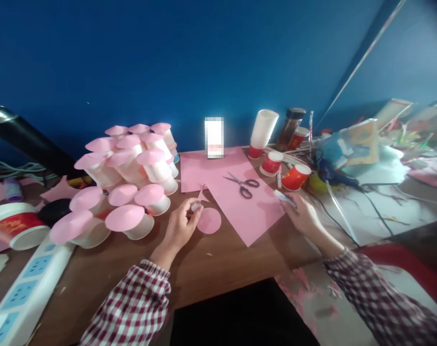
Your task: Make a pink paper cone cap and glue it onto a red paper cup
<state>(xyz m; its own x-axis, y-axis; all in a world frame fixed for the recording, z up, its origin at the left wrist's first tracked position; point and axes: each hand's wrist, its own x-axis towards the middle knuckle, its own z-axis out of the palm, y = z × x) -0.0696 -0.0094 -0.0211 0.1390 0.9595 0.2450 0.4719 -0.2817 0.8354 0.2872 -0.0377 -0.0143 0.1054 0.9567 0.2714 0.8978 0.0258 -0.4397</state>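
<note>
At the middle of the desk my left hand [184,222] is closed, with a small whitish piece [196,206] between thumb and fingers; its kind is unclear. Close by, a pink paper circle [208,221] lies flat on the wood, and a narrow pink paper scrap [201,193] shows just beyond the fingertips. My right hand [302,214] grips a short white-and-blue stick [286,198], blurred, at the right edge of the pink paper sheet [250,218]. Black-handled scissors [243,183] rest on that sheet with their blades apart.
Several paper cups topped with pink paper cones [124,218] stand on the left. Further left are a power strip [34,276] and a black flask [34,139]. Red-and-white cups [296,177], a dark-lidded bottle [290,129], cables and plastic bags crowd the right. Pink scraps [301,293] lie below the desk edge.
</note>
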